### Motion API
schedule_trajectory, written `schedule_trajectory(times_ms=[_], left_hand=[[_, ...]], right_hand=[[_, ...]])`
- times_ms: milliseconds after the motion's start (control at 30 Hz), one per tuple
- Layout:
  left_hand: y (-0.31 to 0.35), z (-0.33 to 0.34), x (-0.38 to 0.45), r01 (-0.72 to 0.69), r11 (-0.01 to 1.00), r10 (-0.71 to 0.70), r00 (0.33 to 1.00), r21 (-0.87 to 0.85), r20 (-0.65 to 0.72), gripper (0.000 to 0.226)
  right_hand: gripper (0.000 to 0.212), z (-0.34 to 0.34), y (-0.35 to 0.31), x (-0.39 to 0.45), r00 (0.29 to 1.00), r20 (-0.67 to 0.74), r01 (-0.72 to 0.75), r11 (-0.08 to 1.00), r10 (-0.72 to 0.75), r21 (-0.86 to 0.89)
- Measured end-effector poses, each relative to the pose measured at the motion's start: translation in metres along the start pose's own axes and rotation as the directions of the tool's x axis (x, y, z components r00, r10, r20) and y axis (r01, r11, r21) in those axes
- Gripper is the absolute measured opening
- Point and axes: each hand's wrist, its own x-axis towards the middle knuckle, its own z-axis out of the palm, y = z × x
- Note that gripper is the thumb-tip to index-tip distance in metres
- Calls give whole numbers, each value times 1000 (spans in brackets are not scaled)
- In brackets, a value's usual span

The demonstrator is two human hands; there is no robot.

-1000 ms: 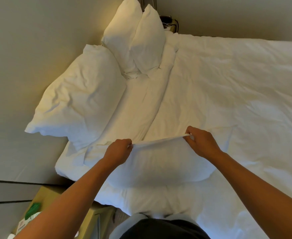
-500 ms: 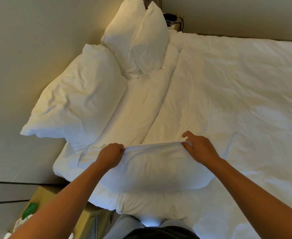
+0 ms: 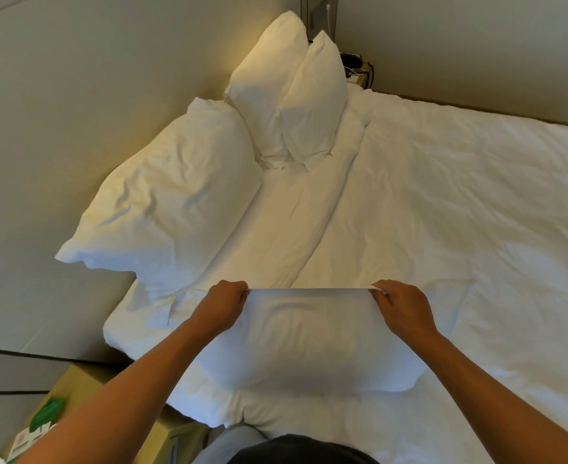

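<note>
Fingers [image 3: 237, 293] pinched on pillow [image 3: 309, 343] hem

Left hand [image 3: 224, 306] and right hand [image 3: 401, 308] each gripped one end of the pillow's upper edge. Fingers were curled tight round the cloth, and the hem was drawn straight and taut between them. Pillow's lower part rested at the near edge of the bed [image 3: 460, 212], close to the head-end corner. Larger pillow [image 3: 172, 209] leaned against the wall [image 3: 75, 95] just beyond. Two more pillows [image 3: 292, 95] stood upright at the far corner. Wooden nightstand [image 3: 75, 380] sat beside the near corner.
</note>
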Motion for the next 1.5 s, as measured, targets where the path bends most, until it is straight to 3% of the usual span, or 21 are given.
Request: schedule_trajectory(times_ms=[167,400,600,733,1133,1500], left_hand=[[-1,-22,-3,-18,999,15,997,-40,-79,39],[-1,-84,-12,-19,996,-1,974,-86,-229,31],[-14,-138,-13,-21,999,1,891,-40,-454,27],[-28,-144,-9,43,998,-57,870,-41,-490,30],[-70,-139,66,196,938,-309,847,-286,-433,30],[-102,-139,115,203,896,-368,837,-394,-405,32]], right_hand=[[24,-7,-16,17,998,-55,27,999,-25,30],[21,-30,-72,77,954,-241,192,981,-180,29],[22,-45,-142,152,914,-312,299,950,-258,91],[26,-36,-174,187,924,-275,308,943,-266,125],[31,22,-238,309,961,-90,268,959,-260,96],[36,57,-273,394,960,12,279,960,-279,-11]])
